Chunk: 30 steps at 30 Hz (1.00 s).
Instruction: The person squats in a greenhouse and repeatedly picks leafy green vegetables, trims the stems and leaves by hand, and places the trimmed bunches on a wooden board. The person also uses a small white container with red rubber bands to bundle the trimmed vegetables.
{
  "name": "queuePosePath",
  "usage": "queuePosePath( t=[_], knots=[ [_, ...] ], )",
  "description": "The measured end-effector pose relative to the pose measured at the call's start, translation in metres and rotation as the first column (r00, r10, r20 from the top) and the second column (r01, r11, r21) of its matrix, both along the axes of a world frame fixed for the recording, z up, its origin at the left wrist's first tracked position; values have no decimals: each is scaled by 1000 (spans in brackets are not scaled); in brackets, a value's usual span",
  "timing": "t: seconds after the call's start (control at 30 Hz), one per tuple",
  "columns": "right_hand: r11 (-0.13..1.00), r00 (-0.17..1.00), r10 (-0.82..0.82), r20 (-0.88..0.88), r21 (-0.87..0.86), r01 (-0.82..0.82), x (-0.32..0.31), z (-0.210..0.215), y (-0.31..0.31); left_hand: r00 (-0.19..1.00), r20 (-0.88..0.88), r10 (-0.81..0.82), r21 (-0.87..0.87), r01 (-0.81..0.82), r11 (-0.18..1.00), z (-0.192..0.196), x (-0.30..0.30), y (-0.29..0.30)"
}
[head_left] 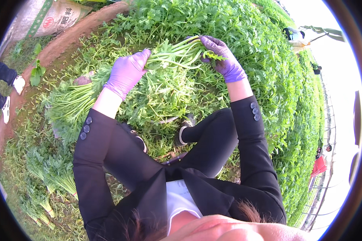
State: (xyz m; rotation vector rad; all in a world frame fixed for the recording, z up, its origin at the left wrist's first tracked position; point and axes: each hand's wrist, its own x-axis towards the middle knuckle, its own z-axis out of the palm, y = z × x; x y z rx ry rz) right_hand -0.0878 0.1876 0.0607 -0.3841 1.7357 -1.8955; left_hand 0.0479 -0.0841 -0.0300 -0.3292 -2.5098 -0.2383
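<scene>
I judged the stems [177, 54] could slip or snap, since they bridged both hands with their leafy ends sagging. My left hand [126, 74], in a purple glove, was closed around the bunch's near end; my right hand [223, 56] curled over the far end. The bunch hung above the cut pile [157, 96], beside the bed's [277, 80] left edge.

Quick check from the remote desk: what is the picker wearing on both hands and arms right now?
Both the left hand and the right hand wear thin, glossy purple disposable gloves ending at the wrist. Each forearm is covered by a black jacket sleeve pushed back from the wrist, with a row of small grey cuff buttons near its edge.
</scene>
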Motion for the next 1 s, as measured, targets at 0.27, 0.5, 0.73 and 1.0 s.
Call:
queuePosePath(
  t=[0.27,0.5,0.73,1.0],
  knots=[
    [957,828,-85,-554,185,222,-17,-43,-14,996,73,58,-112,-50,992,4,-5,15],
    [801,273,-105,-956,82,594,-37,-54,-14,987,121,110,-45,-105,993,-1,-20,27],
    [616,580,-784,-221,-398,680,-90,-59,34,947,313,71,470,-219,855,-3,-20,13],
    [345,772,624,-122,929,-132,-39,-107,6,833,333,-442,938,-244,246,7,-22,11]
  ],
)
